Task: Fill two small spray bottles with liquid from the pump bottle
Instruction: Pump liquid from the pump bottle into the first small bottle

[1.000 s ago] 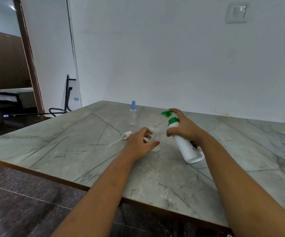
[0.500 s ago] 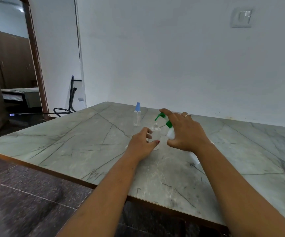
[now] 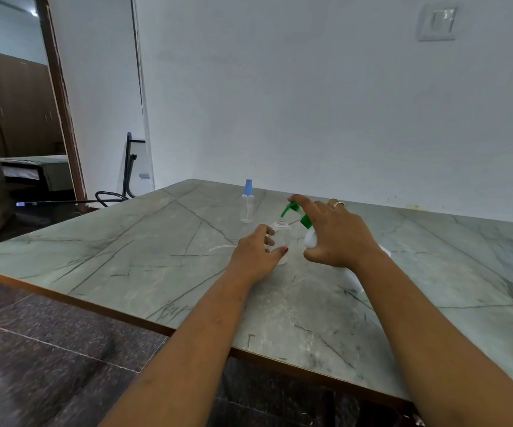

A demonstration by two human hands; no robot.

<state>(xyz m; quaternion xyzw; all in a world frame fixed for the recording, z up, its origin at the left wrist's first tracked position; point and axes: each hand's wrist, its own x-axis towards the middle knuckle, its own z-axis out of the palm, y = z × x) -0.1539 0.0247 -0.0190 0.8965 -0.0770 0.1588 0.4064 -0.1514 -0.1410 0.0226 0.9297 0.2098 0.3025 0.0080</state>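
A clear, uncapped small spray bottle (image 3: 281, 238) stands upright on the marble table (image 3: 144, 257), and my left hand (image 3: 256, 252) grips it from the left. My right hand (image 3: 338, 234) holds the white pump bottle (image 3: 310, 238), tilted so that its green nozzle (image 3: 289, 208) sits just above the open neck; my index finger rests on the pump head. Most of the pump bottle's body is hidden behind my hand and wrist. A second small spray bottle (image 3: 247, 202) with a blue cap stands further back.
The removed sprayer's thin white tube (image 3: 221, 248) lies on the table left of my left hand. The table's wooden front edge (image 3: 101, 306) runs close to me. A doorway (image 3: 18, 118) and a black chair frame (image 3: 127, 177) are at the left.
My right hand swung the pump bottle left and rolled over it, bringing the green nozzle over the open bottle's neck. My left hand kept its grip.
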